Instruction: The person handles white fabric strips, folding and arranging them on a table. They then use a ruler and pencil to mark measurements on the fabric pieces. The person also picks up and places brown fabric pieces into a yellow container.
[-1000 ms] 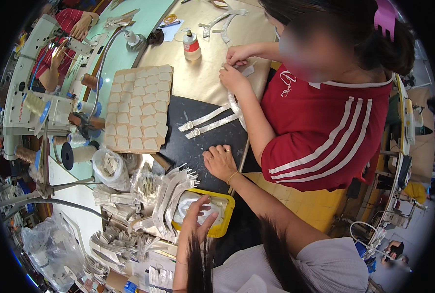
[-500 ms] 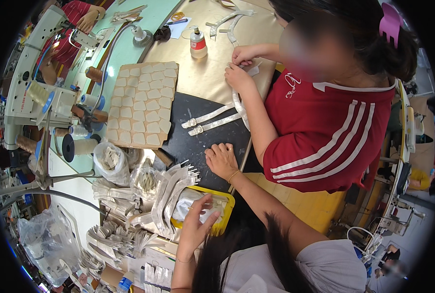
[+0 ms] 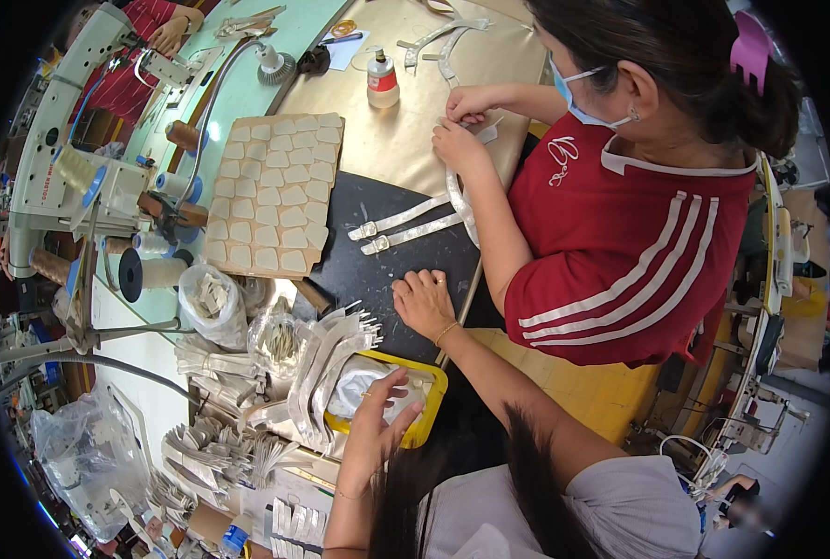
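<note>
I have the left hand (image 3: pixel 375 430) spread over the yellow tray (image 3: pixel 441 387), right hand (image 3: pixel 424 306) resting on the black worktop (image 3: pixel 363 197), nothing visibly gripped; can't tell if left touches the white contents (image 3: pixel 348 395). I'd want its fingers loose, clear of the pale straps (image 3: pixel 317 361) just beside.

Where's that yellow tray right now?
In the head view, the yellow tray is below the picture's centre, partly covered from sight by the person's left hand, just right of the bunched pale straps.
</note>
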The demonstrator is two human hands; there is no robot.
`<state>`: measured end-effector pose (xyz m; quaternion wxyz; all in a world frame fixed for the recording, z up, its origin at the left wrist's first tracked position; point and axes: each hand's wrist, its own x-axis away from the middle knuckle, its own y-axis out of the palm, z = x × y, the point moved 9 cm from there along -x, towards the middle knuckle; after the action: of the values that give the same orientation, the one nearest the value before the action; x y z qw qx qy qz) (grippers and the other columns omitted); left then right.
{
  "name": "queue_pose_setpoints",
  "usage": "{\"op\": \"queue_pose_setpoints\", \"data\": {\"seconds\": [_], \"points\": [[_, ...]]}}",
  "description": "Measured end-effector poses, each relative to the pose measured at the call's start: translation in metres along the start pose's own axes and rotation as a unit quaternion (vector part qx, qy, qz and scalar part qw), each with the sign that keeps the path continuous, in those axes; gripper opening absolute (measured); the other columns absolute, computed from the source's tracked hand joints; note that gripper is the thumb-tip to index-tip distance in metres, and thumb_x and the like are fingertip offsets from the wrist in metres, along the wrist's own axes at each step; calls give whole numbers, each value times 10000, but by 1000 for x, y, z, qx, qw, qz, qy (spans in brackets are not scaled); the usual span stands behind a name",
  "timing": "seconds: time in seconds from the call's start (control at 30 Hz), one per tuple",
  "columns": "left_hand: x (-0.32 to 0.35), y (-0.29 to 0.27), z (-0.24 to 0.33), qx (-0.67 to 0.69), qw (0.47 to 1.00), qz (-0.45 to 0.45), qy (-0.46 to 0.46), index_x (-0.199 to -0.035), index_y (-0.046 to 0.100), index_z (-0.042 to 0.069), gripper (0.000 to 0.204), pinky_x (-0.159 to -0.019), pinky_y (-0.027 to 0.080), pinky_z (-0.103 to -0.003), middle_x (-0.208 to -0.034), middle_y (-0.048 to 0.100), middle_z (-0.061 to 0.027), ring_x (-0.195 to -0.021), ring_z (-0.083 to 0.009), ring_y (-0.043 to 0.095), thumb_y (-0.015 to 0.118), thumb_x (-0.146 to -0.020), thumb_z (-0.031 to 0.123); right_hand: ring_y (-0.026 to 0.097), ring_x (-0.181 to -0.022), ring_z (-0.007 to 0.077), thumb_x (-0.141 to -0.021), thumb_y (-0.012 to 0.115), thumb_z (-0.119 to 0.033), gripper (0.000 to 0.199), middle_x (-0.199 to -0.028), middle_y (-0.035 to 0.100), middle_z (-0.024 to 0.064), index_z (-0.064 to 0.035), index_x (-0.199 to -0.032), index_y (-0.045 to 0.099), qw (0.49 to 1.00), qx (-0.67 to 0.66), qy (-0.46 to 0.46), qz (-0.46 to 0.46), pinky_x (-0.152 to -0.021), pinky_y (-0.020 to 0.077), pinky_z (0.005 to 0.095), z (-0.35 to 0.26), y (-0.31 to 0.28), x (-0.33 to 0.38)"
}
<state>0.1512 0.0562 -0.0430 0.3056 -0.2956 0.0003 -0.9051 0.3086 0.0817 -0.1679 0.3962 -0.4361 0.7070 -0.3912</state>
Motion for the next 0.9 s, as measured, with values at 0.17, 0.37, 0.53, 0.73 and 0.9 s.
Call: {"op": "queue_pose_setpoints", "data": {"seconds": [0.17, 0.37, 0.53, 0.73, 0.9], "points": [[0, 0, 0, -5, 1000, 1, 9, -1348, 530, 69, 518, -891, 469, -336, -1199, 629, -117, -1054, -228, 616, 730, -885, 190, 520, -873, 224, -832, 664, -203, 142, -883, 519, 40, -146, -945, 600, 1000, 2, -1, 1, -852, 363, 419, -1, -1, -1], [1, 1, 3, 0, 1000, -8, -9, -1354, 528, 65, 510, -901, 467, -339, -1206, 621, -125, -1066, -230, 609, 718, -897, 186, 524, -871, 221, -838, 660, -201, 130, -876, 521, 39, -145, -944, 609, 1000, 2, 3, -6, -856, 363, 419, -1, 0, 2], [0, 3, 0, -7, 1000, -14, 14, -1373, 517, 71, 523, -899, 471, -344, -1229, 610, -122, -1078, -225, 606, 712, -903, 192, 518, -874, 227, -832, 662, -183, 146, -873, 511, 39, -150, -960, 598, 1000, -4, 0, 0, -836, 357, 424, -1, 0, 1], [-1, 4, -4, -43, 999, -15, 2, -1394, 509, 87, 568, -861, 499, -299, -1242, 636, -85, -1086, -179, 622, 737, -885, 199, 518, -874, 231, -832, 662, -184, 150, -875, 510, 40, -150, -962, 596, 1000, -5, -4, 5, -838, 359, 427, -1, -2, 1], [-2, 6, -4, -50, 998, -24, -19, -1399, 503, 95, 575, -861, 498, -299, -1253, 633, -83, -1099, -178, 617, 735, -886, 209, 522, -882, 225, -842, 652, -206, 135, -888, 526, 39, -144, -953, 605, 1000, 1, -1, -6, -854, 362, 422, 0, 2, 1]]}}
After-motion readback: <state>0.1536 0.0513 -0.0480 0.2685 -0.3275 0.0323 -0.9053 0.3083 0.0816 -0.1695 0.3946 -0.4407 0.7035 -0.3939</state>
